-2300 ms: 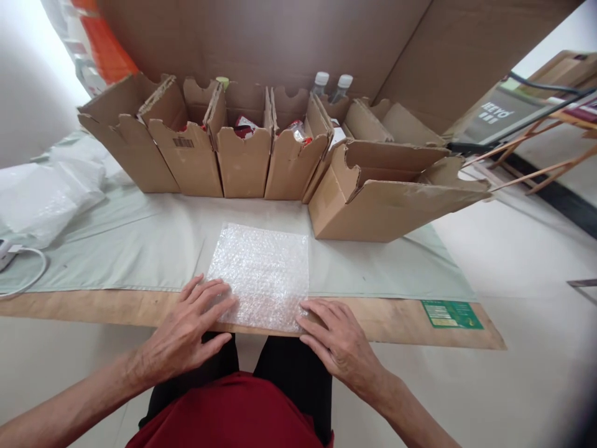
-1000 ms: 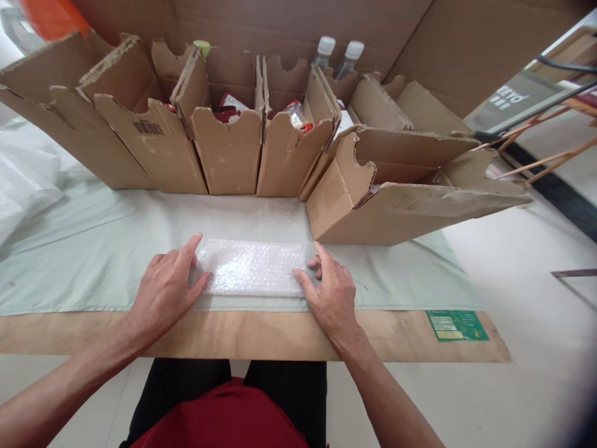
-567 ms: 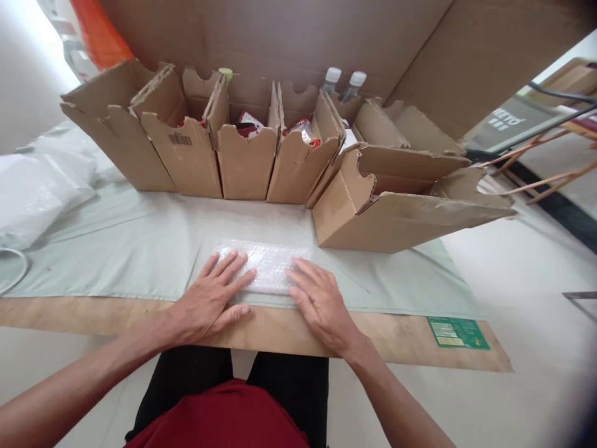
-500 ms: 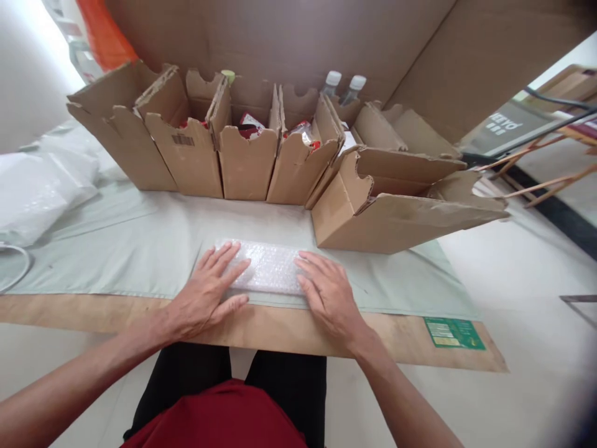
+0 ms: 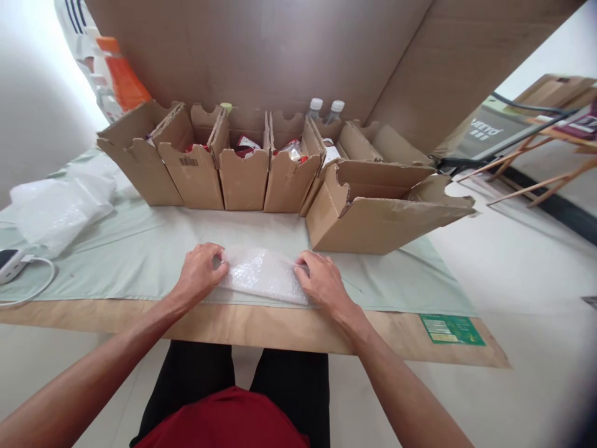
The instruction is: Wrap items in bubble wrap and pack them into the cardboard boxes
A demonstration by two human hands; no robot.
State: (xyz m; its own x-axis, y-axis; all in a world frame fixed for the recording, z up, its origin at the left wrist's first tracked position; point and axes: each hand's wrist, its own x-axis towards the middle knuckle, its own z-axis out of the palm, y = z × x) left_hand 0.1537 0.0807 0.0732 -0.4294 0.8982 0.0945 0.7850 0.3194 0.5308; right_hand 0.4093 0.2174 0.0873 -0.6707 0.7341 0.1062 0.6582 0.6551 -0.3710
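Note:
A strip of bubble wrap [image 5: 263,272] lies folded on the pale green cloth, close to the table's front edge. My left hand [image 5: 201,269] pinches its left end between thumb and curled fingers. At the other end, my right hand [image 5: 323,277] grips the right edge in the same way. The wrap looks flat, and whether anything is inside it I cannot tell.
Several open cardboard bins [image 5: 245,183] stand in a row behind, some with packets inside. One larger cardboard bin [image 5: 392,218] sits angled at the right. More bubble wrap [image 5: 65,202] and a white power strip [image 5: 13,266] lie at the left.
Both hands have gone from lying spread flat on the bubble wrap to pinching its two ends. The camera view has shifted slightly.

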